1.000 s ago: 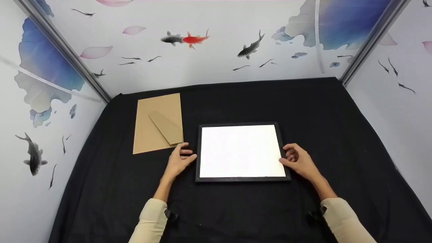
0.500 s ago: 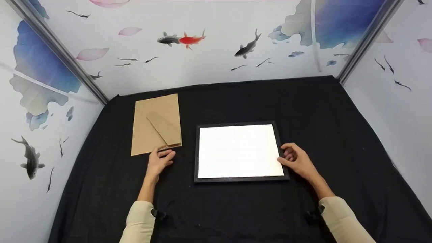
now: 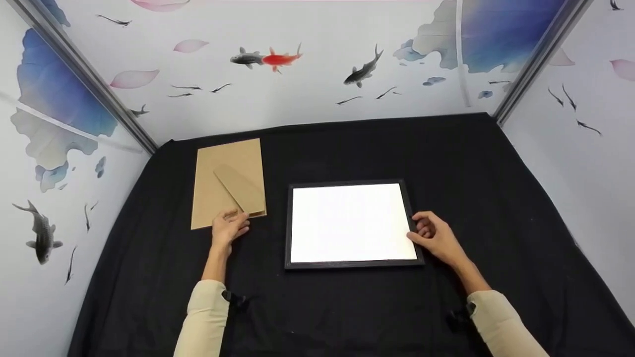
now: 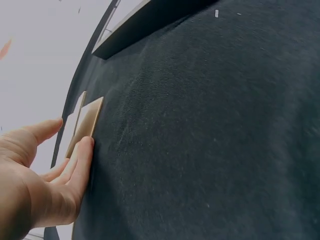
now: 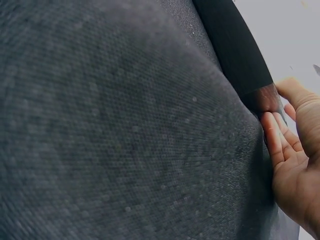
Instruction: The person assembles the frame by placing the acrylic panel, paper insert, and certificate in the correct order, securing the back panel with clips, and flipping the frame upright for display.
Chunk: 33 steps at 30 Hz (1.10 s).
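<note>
A black picture frame (image 3: 354,265) lies flat on the dark cloth, a bright white panel (image 3: 353,223) filling its inside. At its right side my right hand (image 3: 437,239) holds the edge; in the right wrist view the thumb is over the rim and the fingertips are against the side. To the left lies a brown backing board (image 3: 228,148) with a tapered stand leg (image 3: 243,191) on it. My left hand (image 3: 228,229) is at the board's near edge, beside the leg's wide end. In the left wrist view its fingers reach the board's edge, thumb held apart.
Black cloth (image 3: 347,312) covers the table. White panels printed with fish and petals (image 3: 317,89) rise at the back and both sides, joined by metal posts (image 3: 540,64) at the corners.
My left hand has left the frame's left side and moved left to the backing board's near edge. The right hand stays at the frame. The view has shifted slightly.
</note>
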Each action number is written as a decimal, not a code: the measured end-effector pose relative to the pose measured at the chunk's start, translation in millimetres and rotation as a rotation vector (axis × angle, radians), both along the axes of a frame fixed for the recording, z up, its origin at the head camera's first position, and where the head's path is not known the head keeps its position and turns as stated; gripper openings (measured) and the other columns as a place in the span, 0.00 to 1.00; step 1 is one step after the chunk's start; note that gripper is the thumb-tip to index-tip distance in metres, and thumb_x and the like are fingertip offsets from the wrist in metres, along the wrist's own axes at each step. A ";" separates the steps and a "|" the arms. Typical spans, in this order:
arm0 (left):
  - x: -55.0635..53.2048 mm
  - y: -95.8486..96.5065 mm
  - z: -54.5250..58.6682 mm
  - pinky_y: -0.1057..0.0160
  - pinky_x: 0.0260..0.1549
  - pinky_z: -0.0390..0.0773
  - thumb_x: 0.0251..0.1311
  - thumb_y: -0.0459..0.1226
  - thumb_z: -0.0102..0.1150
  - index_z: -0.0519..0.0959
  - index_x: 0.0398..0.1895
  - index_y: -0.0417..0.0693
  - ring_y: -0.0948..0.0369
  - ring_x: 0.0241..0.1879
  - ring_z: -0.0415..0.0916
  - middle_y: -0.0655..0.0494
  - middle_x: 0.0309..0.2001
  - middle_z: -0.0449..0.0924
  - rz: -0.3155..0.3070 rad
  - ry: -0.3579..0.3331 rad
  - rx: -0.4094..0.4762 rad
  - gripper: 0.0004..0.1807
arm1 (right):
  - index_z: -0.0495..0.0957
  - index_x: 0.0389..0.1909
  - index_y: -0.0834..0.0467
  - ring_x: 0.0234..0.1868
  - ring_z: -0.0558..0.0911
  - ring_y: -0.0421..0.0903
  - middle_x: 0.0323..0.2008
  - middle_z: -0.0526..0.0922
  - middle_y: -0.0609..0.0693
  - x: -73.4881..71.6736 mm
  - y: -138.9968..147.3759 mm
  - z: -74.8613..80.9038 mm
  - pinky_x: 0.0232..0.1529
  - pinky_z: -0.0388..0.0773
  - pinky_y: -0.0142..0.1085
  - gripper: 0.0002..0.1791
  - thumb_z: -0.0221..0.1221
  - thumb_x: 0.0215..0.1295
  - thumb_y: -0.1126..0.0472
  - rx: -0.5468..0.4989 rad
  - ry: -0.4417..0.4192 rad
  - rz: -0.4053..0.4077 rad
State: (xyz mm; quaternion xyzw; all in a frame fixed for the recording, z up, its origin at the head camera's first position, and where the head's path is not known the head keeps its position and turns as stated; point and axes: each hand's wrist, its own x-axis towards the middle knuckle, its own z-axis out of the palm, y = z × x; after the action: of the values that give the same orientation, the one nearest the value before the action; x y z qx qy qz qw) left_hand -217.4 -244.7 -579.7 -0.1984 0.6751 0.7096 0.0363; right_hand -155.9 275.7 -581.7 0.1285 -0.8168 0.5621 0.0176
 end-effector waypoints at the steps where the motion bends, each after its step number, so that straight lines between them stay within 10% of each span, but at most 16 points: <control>1: -1.4 0.6 -0.3 0.56 0.45 0.75 0.58 0.31 0.61 0.60 0.63 0.32 0.45 0.48 0.75 0.37 0.52 0.71 0.005 -0.005 0.012 0.32 | 0.71 0.50 0.70 0.30 0.73 0.56 0.35 0.73 0.67 0.0 0.1 -0.1 0.31 0.72 0.33 0.24 0.66 0.53 0.69 -0.002 -0.001 0.000; 33: -18.0 18.2 -6.6 0.58 0.45 0.74 0.59 0.23 0.54 0.52 0.67 0.32 0.47 0.44 0.78 0.33 0.53 0.68 0.108 -0.012 0.270 0.34 | 0.70 0.50 0.72 0.29 0.72 0.56 0.35 0.72 0.68 1.0 -0.5 -0.7 0.29 0.71 0.33 0.23 0.65 0.54 0.71 0.010 0.058 0.014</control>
State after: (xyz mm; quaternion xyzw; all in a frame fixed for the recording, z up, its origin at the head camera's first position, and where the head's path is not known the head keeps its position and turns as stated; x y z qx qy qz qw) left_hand -235.4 -226.5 -586.3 -0.2321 0.5615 0.7938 0.0284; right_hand -154.9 275.2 -582.4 0.1506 -0.8179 0.5541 0.0369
